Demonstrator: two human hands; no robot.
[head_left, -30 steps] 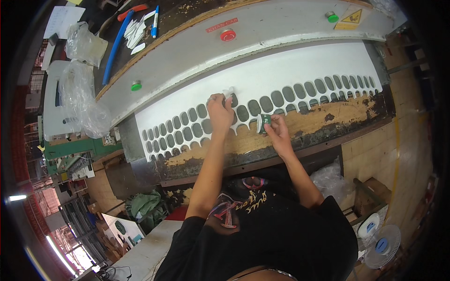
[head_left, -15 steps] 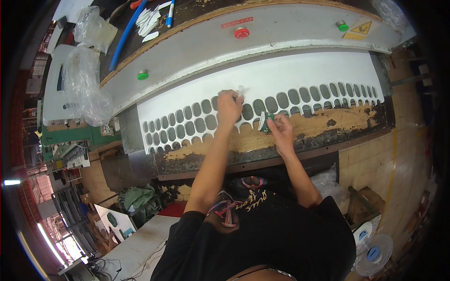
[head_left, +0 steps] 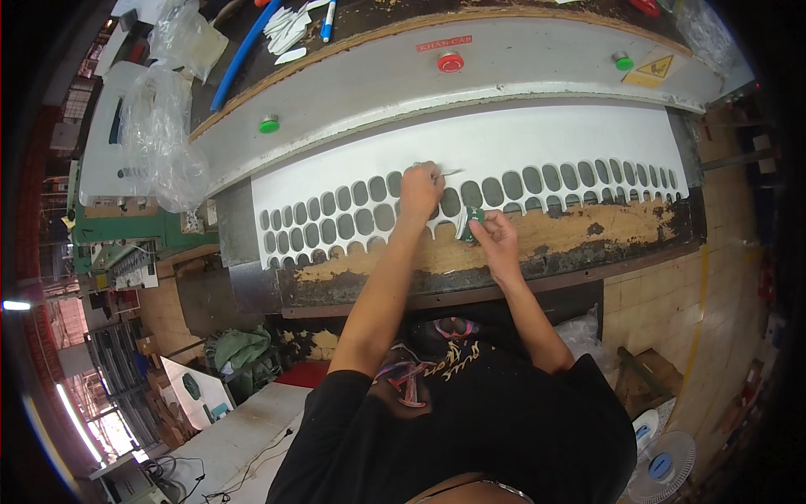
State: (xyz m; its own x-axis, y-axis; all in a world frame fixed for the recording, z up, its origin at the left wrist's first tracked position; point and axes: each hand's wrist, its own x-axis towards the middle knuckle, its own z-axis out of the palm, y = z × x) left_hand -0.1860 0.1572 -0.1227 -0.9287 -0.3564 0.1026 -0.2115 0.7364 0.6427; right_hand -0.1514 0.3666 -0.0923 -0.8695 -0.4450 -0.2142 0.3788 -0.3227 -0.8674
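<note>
The person's black shirt (head_left: 453, 420) is nearest, forearms reaching out over the worn wooden bench (head_left: 579, 235). The right hand (head_left: 498, 239) has its grip closed on a small green bundle (head_left: 474, 222) with pale edges, above the near margin of a white sheet (head_left: 353, 155). Just left of it and farther out, the left hand (head_left: 421, 191) is over the sheet, its grip narrow, pinching a thin, blurred sliver (head_left: 452, 172). Rows of oval holes run along the sheet's near side; its far side is plain. Beyond stands a grey beam (head_left: 361, 109) with a red button (head_left: 450, 62) between two green ones. Behind it lie white scraps (head_left: 290, 32), a marker (head_left: 328, 23) and a blue tube (head_left: 242, 59).
</note>
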